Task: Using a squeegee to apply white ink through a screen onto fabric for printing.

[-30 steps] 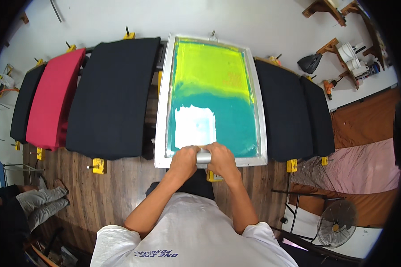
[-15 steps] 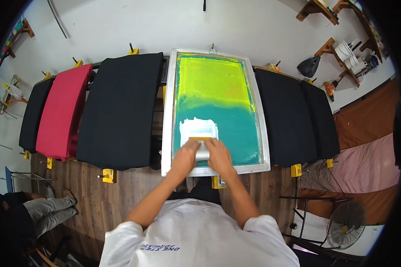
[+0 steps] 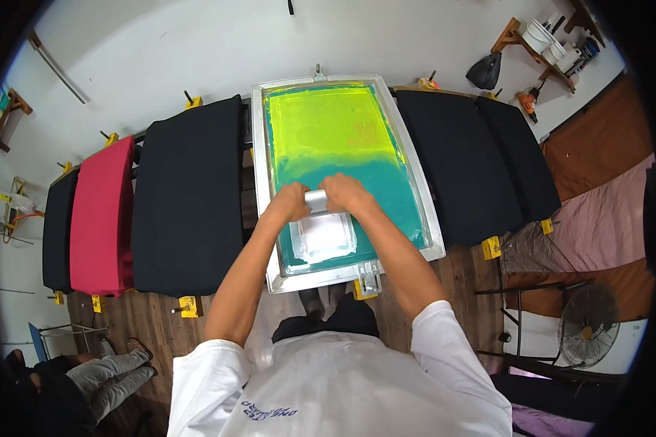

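Observation:
My left hand (image 3: 289, 200) and my right hand (image 3: 346, 193) are closed around the two ends of a silver squeegee (image 3: 315, 202) over the middle of a silver-framed screen (image 3: 261, 131). The screen surface is bright yellow-green (image 3: 321, 124) in its upper part and teal (image 3: 397, 211) lower down. A pale white ink patch (image 3: 321, 240) lies just below the squeegee, inside the teal area. A metal clamp (image 3: 368, 277) shows at the screen's lower edge.
Platens with black garments (image 3: 186, 197) and a pink one (image 3: 100, 218) flank the screen. A seated person's legs (image 3: 113, 371) appear at lower left. A fan (image 3: 589, 324) stands at lower right. Shelves with tools (image 3: 550, 54) are on the wall.
My hands and the squeegee have moved up from the screen's bottom edge to its middle, over the white ink, which now looks more spread and see-through.

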{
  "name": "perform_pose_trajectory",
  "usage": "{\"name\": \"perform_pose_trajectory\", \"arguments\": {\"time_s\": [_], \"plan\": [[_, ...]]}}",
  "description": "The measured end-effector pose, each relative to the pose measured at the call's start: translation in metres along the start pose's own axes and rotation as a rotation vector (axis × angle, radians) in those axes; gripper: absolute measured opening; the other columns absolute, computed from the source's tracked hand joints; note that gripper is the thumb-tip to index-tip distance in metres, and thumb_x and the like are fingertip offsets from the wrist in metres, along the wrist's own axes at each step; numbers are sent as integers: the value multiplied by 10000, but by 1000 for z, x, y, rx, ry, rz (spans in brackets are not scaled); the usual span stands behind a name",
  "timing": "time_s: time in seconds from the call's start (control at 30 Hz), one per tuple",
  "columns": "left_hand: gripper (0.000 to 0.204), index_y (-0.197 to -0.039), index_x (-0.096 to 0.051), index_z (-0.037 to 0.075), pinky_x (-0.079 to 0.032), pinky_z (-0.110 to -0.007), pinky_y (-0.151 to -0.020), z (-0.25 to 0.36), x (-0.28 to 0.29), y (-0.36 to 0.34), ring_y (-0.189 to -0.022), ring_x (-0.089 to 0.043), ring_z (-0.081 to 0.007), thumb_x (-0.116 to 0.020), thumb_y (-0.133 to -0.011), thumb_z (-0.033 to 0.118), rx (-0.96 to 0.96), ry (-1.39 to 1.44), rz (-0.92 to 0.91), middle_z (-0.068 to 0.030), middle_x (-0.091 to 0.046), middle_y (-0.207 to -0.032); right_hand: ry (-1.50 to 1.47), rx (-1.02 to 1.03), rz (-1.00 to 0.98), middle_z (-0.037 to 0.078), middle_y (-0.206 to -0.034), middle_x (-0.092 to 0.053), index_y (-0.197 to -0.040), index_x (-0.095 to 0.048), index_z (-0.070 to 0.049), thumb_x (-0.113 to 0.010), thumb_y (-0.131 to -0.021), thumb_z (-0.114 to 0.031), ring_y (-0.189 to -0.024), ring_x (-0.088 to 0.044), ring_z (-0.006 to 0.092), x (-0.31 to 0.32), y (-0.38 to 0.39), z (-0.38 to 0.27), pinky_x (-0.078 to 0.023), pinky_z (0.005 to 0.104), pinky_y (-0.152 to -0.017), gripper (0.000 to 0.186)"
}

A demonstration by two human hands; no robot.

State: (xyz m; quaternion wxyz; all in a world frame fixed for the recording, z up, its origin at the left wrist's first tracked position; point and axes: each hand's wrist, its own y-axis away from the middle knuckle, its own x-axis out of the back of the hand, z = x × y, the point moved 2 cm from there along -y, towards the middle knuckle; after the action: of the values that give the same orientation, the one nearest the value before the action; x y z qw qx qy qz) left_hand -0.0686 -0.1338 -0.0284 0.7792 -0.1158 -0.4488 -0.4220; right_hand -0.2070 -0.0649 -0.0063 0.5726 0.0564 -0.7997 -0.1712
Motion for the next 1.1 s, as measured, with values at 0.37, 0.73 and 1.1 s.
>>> {"name": "perform_pose_trajectory", "arguments": {"time_s": [0.37,0.73,1.1], "plan": [[356,-1030,-752,65,-569,-418,-824,10,-6,6,-866,-697,-386,-683,-685,10,32,-148,-60,-236,-704,-924,-4,-39,-106,177,-1025,-717,-1042,-757,-143,-668,-700,-1,-969,-688,351,-7,2,1,-566,423,-838,381],[469,-1071,-752,93,-571,-431,-825,20,-39,55,-845,-697,-395,-671,-644,-86,-57,-77,85,-247,-702,-890,-119,-27,130,210,-939,-715,-1009,-742,-64,-682,-653,30,-896,-695,362,-44,53,1,-561,424,-831,373],[419,-1039,-763,102,-574,-426,-804,30,-52,83,-822,-703,-380,-666,-671,-74,-35,-54,74,-233,-706,-866,-119,14,117,224,-904,-706,-917,-743,-40,-653,-690,4,-896,-682,397,-53,85,-5,-555,462,-804,248]]}}
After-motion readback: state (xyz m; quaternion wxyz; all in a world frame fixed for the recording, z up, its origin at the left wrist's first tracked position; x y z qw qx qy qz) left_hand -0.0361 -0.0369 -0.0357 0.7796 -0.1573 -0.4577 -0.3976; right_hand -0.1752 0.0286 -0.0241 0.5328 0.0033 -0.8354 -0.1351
